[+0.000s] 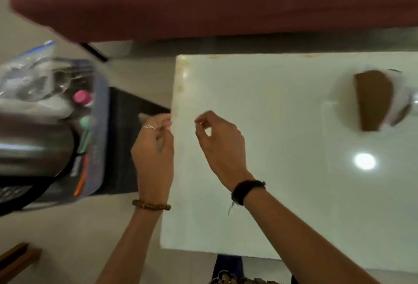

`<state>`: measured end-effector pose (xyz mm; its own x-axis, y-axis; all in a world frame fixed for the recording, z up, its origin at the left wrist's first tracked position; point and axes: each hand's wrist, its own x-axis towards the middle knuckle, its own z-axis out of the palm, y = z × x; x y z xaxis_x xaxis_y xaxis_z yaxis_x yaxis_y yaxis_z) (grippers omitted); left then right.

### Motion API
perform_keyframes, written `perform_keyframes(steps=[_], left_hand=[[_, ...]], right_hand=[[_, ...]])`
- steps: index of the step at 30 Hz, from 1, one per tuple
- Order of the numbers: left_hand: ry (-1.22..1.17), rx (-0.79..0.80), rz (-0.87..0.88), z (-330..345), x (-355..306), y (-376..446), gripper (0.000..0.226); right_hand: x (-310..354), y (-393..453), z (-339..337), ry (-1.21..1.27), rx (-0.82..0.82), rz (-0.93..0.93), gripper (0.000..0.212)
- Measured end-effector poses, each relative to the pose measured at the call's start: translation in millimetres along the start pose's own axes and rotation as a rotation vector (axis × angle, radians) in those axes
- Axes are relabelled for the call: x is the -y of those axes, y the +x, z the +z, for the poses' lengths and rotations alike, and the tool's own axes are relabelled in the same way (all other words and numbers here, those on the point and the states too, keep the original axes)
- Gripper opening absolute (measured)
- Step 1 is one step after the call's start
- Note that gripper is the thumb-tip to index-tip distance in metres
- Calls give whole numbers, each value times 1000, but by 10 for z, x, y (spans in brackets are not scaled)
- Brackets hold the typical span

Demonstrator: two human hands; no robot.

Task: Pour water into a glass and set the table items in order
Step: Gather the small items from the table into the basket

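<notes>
The white table [282,159] is the reference. Left hand [153,148] hovers at its left edge, fingers curled; whether they hold anything cannot be told through blur. Right hand [220,139] hovers just inside that edge, thumb and forefinger narrowly pinched, other fingers curled, contents indiscernible. A brown-and-white item [375,100], blurred, sits near the far right edge. The steel kettle [34,146] and a crowded bin [95,112] stand left of the table. Mid-table surface lies open.

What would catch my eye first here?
Two bare hands hover over the near-left corner of a glossy white table: the left hand and right hand, fingers loosely curled. Left of the table sits a grey bin crammed with clutter beside a shiny steel kettle.
</notes>
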<state>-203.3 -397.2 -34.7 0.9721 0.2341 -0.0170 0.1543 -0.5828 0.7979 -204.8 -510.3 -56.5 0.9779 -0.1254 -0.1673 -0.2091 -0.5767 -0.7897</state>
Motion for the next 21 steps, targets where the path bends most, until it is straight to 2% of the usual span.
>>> perform_keyframes(steps=[6,11,17,21], left_hand=[[-84,376,140,1711,-1030,-860,21],[-47,694,201,3150,-1790,-1734,21],[66,901,308,4359,-2294,-2339,24],[224,987,536,4977,-2502,-2474,35]], right_hand=[[-1490,-455,-1572,-12,-287,358,8],[-2548,-811,-2677,14,-467,572,8],[-3557,-1080,-3624,-11,-599,671,12],[-4210,-1284,-4103,-50,-680,764,13]])
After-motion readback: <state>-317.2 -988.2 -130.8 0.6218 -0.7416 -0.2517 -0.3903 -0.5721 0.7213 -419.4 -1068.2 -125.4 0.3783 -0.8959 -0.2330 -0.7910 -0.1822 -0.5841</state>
